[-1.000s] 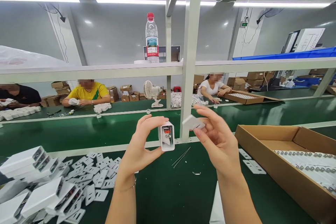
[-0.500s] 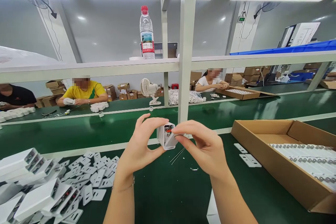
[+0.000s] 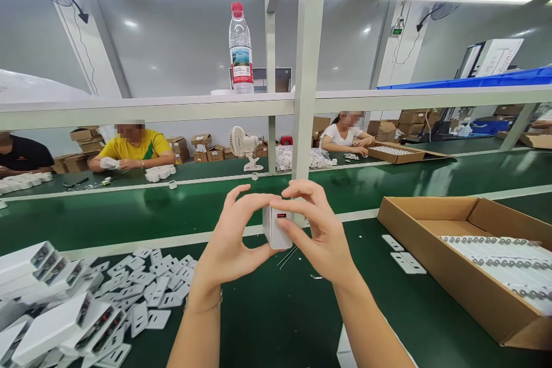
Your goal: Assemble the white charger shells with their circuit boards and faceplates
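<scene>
Between the thumb and forefinger of my left hand point(image 3: 239, 233), a white USB charger housing point(image 3: 268, 227) is held upright above the bench. A white end plate point(image 3: 281, 237) with a slot showing red covers its near end. My right hand point(image 3: 321, 230) is closed at that end, its thumb against the plate and its fingers along the top edge. Those fingers partly hide the plate. At lower left, several white housings point(image 3: 52, 325) with exposed circuitry lie beside a heap of loose slotted plates point(image 3: 159, 290).
A cardboard box point(image 3: 448, 282) with rows of white parts stands at right, beside a few loose plates point(image 3: 409, 263). Thin wires point(image 3: 287, 257) lie behind my hands. A metal post point(image 3: 307, 69) and shelf rail point(image 3: 172, 108) rise ahead. Co-workers sit across the green belt point(image 3: 207, 201).
The end plate was angled at the housing's open end, with inner parts showing; now it lies across that end. My right thumb and fingers have shifted onto its face and top.
</scene>
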The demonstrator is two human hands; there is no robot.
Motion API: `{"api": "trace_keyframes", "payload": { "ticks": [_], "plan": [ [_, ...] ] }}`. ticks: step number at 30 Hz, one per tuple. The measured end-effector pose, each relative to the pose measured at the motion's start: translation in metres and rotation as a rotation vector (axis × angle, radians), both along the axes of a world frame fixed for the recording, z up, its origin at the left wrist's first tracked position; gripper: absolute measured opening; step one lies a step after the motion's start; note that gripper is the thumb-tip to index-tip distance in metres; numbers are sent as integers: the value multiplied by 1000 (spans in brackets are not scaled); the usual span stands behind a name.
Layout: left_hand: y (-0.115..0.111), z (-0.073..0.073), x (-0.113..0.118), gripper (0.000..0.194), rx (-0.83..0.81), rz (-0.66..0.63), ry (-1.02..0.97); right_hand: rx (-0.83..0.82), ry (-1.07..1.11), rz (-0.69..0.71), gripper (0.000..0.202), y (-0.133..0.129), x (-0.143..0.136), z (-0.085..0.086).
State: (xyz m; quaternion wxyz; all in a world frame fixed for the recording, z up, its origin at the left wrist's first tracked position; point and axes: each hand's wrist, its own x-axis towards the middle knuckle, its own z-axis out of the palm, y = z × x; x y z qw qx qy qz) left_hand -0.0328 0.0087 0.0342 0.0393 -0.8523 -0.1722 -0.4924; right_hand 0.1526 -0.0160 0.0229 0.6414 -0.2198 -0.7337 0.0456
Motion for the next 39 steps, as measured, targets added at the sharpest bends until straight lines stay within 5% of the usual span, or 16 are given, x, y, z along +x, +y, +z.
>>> {"api": "trace_keyframes", "payload": {
  "ticks": [4,8,13,27,39],
  "plan": [
    [0,0,2,49,21,-18,-58,-78,-3,45,38,0,-2,-4],
    [4,-1,-3,50,57,-31,-117,-214,1,260,51,0,-10,-6],
    [4,0,-7,50,78,-16,-79,-346,177,481,34,8,-22,-10],
    [3,1,9,52,114,-4,-10,-315,438,404,17,3,-25,-4],
    [3,-3,8,52,40,-121,-97,-387,341,459,36,-2,-18,-2]
  ]
}}
